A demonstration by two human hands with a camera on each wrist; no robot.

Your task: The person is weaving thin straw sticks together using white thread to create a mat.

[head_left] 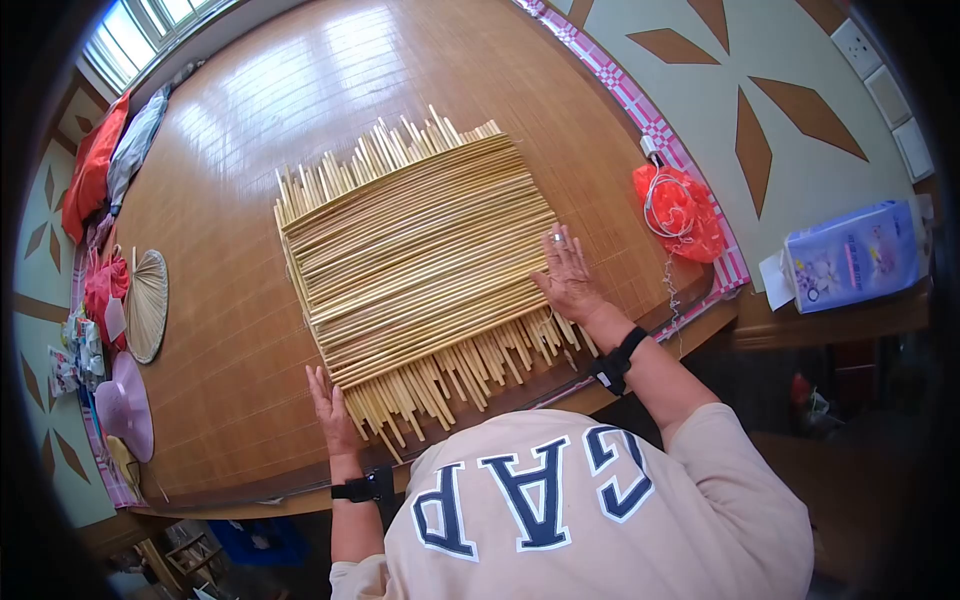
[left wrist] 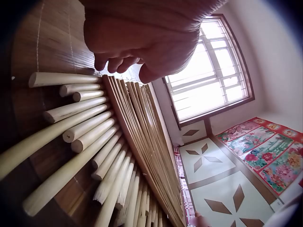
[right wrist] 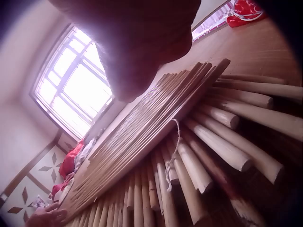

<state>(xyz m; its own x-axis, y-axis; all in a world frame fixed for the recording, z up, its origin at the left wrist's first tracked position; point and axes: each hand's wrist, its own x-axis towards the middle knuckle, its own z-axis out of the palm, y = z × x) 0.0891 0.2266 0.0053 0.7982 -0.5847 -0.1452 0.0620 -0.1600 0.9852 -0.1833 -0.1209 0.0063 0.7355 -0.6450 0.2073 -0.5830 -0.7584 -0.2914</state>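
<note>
A layer of slender pale sticks (head_left: 425, 255), laid side by side, covers the middle of the brown surface. Beneath it, crosswise sticks (head_left: 430, 392) poke out unevenly at the near and far sides. My left hand (head_left: 334, 418) is at the near left corner, fingers extended along the stick ends. At the right edge, my right hand (head_left: 572, 282) rests with spread fingers over the ends of the top sticks; a ring shows on one finger. In the right wrist view, a thin string (right wrist: 176, 149) hangs over the near edge of the top layer.
A woven fan (head_left: 148, 305) and a pink hat (head_left: 128, 405) lie at the left, near red cloth (head_left: 95, 165). On the right are a red plastic bag (head_left: 680, 212) with a white cable and a purple tissue pack (head_left: 855, 253). The surface's front edge (head_left: 300, 498) runs close to the person.
</note>
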